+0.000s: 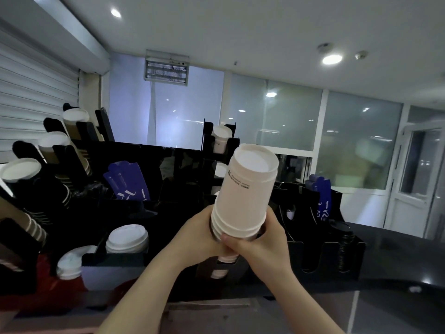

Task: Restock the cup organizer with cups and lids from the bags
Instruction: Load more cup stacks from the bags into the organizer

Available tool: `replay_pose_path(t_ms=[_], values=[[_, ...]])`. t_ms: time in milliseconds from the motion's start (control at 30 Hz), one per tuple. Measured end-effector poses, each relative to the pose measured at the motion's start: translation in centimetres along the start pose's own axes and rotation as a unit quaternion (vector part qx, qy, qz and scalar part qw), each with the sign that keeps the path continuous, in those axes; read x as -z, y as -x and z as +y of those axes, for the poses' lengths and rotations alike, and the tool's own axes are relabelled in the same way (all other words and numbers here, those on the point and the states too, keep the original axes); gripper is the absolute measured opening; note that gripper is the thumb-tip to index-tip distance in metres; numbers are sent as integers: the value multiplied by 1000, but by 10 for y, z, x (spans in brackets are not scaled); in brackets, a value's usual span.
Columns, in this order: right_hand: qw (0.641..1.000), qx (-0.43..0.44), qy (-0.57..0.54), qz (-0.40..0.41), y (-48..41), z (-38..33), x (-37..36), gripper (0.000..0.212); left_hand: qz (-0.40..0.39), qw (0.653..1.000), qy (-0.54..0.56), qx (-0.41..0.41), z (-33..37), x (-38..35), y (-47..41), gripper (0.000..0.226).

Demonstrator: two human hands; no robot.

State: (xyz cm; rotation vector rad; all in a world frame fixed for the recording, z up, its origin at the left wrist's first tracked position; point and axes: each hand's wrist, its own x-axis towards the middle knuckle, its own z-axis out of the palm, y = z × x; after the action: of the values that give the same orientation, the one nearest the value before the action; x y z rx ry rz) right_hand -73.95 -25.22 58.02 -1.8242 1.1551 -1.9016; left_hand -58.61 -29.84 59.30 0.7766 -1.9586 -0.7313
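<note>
Both hands, the left hand (201, 231) and the right hand (261, 239), are clamped around the base of a white cup stack (243, 191), held upside-down above the black cup organizer (322, 251) slot. The stack tilts; misaligned rims could jam or nested cups slip free.
</note>
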Motion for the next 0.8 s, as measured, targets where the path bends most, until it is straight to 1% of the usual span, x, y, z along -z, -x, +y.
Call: replay_pose_path(t_ms=[100,233,333,467,567,700,800], values=[[1000,1,1,-3,1,-3,0,79,-5,1000,3,-7,2,1,0,77],[998,-9,28,-48,-5,-10,6,78,-30,999,5,-13,4,5,0,76],[997,-12,47,-58,-10,-14,11,78,-35,999,-11,-5,4,7,-3,77],[996,-24,32,-75,-11,-14,13,78,6,998,-54,20,1,3,-1,80],[997,-27,12,-74,-8,-13,9,82,43,996,-70,38,-1,1,4,76],[998,-45,-15,-47,0,-10,-2,86,75,994,-54,51,-2,-5,9,72],[998,-52,-28,-25,4,-10,-6,88,83,994,-44,57,0,-8,10,70]])
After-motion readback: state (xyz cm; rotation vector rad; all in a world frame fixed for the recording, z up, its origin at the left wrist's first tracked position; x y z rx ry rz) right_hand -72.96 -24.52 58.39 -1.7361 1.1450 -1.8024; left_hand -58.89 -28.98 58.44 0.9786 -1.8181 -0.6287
